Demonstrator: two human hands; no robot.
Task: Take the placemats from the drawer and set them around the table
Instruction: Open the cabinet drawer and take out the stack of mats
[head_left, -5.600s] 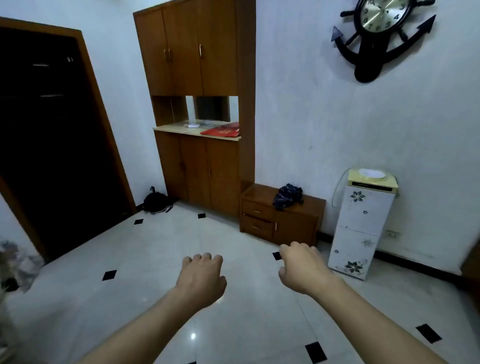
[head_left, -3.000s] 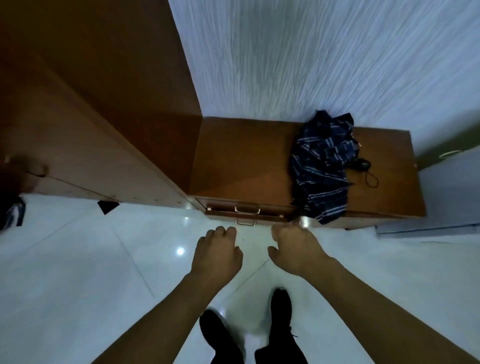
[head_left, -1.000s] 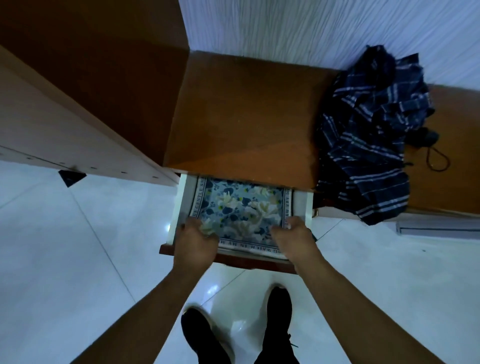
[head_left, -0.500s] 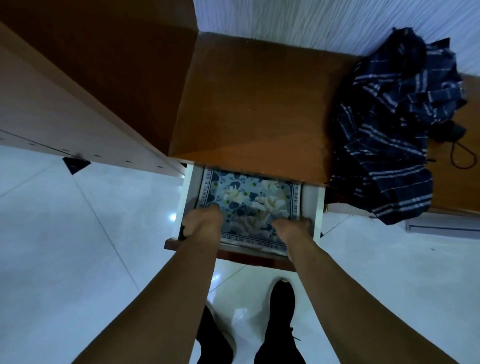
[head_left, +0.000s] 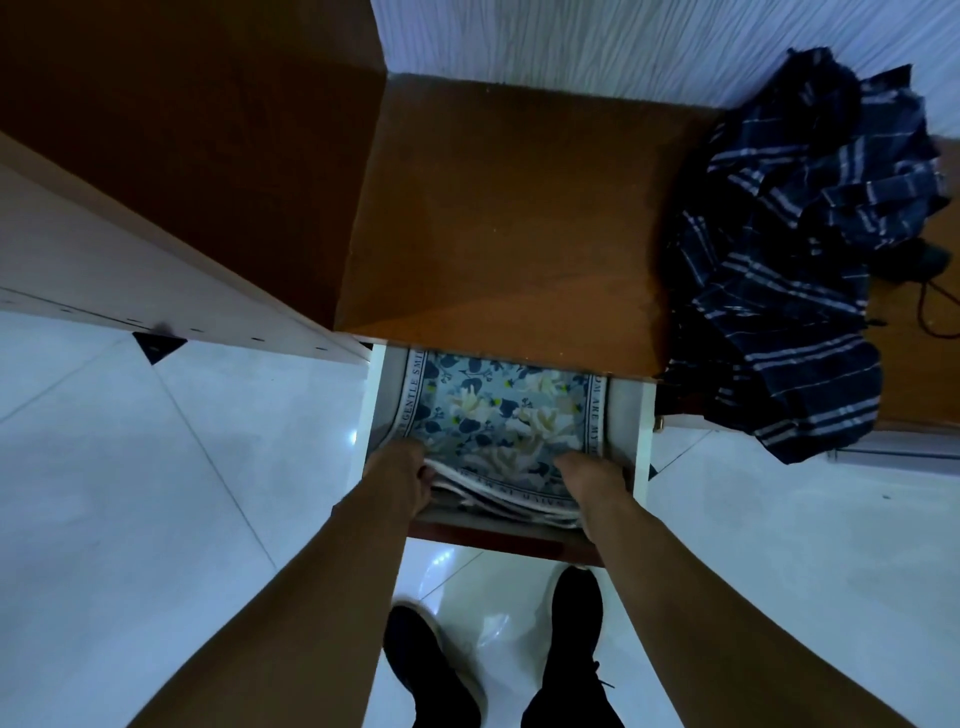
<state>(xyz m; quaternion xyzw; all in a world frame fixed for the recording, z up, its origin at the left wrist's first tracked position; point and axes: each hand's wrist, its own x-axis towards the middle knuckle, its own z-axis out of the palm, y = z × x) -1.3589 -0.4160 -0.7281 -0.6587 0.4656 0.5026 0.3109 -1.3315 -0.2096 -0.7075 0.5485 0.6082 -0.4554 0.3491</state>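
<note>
A stack of placemats (head_left: 498, 415) with a blue and cream flower print and a lettered white border lies in the open drawer (head_left: 641, 431) of a low wooden cabinet. My left hand (head_left: 400, 475) grips the stack's near left corner. My right hand (head_left: 592, 480) grips the near right corner. The near edge of the stack is raised off the drawer bottom, showing several layered edges. The far part of the stack is hidden under the cabinet top (head_left: 498, 223).
A dark blue striped cloth (head_left: 800, 260) is heaped on the right of the cabinet top, hanging over its front. A tall wooden cupboard (head_left: 182, 145) stands close on the left. White tiled floor (head_left: 156, 493) surrounds my black shoes (head_left: 431, 670) below the drawer.
The drawer was pulled open earlier. In the last second both hands went from resting on the placemats to gripping the near corners, and the near edge of the stack has lifted.
</note>
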